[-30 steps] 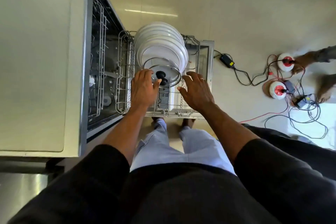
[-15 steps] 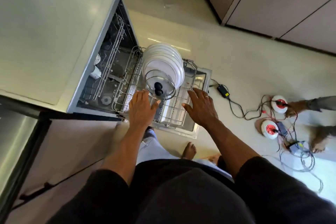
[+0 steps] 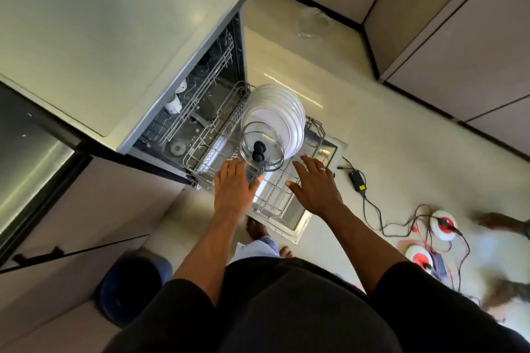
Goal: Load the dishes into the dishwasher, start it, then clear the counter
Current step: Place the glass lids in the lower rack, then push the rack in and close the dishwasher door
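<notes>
The dishwasher (image 3: 183, 112) stands open with its lower wire rack (image 3: 275, 200) pulled out over the lowered door (image 3: 324, 152). Several white plates (image 3: 275, 112) stand upright in the rack. In front of them lean two glass lids with black knobs (image 3: 261, 146). My left hand (image 3: 233, 186) hovers flat over the rack's near left edge, fingers together, holding nothing. My right hand (image 3: 314, 185), with a ring on it, is spread over the rack's near right part, also holding nothing. White cups (image 3: 173, 104) sit in the upper rack inside the machine.
The grey counter top (image 3: 109, 26) runs above the dishwasher at left. A black power adapter (image 3: 357, 180), cables and two white-and-red cable reels (image 3: 443, 226) lie on the floor at right. Another person's feet (image 3: 496, 221) are at far right. A dark blue bin (image 3: 132, 286) stands near my left leg.
The view has swung up and left, showing more counter and cabinets. Both hands have stayed over the rack's near edge, the right hand slightly more spread.
</notes>
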